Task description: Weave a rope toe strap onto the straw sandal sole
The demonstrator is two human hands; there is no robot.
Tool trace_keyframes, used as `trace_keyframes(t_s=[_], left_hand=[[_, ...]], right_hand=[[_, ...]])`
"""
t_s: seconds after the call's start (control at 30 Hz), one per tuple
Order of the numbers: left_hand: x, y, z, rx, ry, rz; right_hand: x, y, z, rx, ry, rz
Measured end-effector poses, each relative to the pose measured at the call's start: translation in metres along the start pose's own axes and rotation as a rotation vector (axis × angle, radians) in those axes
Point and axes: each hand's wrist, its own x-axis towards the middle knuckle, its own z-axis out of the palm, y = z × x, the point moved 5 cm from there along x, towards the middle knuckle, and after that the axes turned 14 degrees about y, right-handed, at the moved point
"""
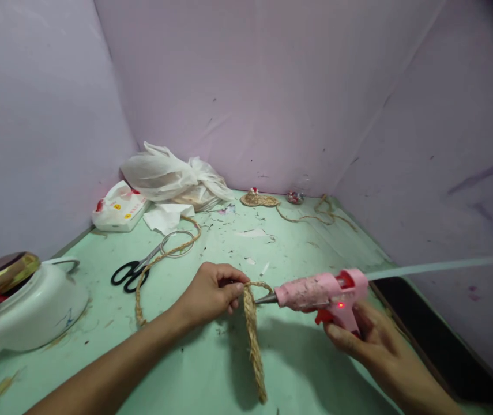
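Observation:
My left hand (214,293) pinches the upper end of a braided straw rope (252,340), whose thick part hangs down toward me. A small loop of the braid bends to the right from my fingertips. My right hand (365,340) grips a pink glue gun (311,292) by its handle, with a red light lit on its side. Its metal nozzle points left, at the braid just below the loop. A long translucent glue stick (436,268) sticks out of the gun's back.
Black-handled scissors (131,274), a ring (177,244) and more braid lie left. A white pot (34,314) stands far left. Behind are a tissue pack (120,210), plastic bag (164,173) and straw piece (261,199). A dark slab (428,334) lies right.

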Motion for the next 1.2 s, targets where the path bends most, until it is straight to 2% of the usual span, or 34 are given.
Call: trace_keyframes(t_s=[0.2, 0.33, 0.43, 0.57, 0.8, 1.2], left_hand=[[0.002, -0.001, -0.001, 0.007, -0.027, -0.003], [0.002, 0.001, 0.0, 0.01, -0.031, -0.012], [0.002, 0.0, 0.0, 0.003, -0.026, -0.018], [0.004, -0.004, 0.0, 0.007, -0.036, -0.021], [0.005, -0.005, 0.001, 0.066, -0.078, 0.005], [0.002, -0.004, 0.001, 0.074, -0.089, 0.025]], right_hand=[[0.001, 0.001, -0.003, 0.02, -0.033, -0.027], [0.0, 0.01, -0.004, 0.081, -0.078, 0.057], [0.001, 0.015, -0.007, 0.098, -0.049, 0.08], [0.003, 0.013, -0.013, -0.002, 0.015, -0.025], [0.001, 0.003, -0.017, -0.348, 0.01, -0.247], [0.0, -0.002, -0.005, -0.34, -0.038, -0.281]])
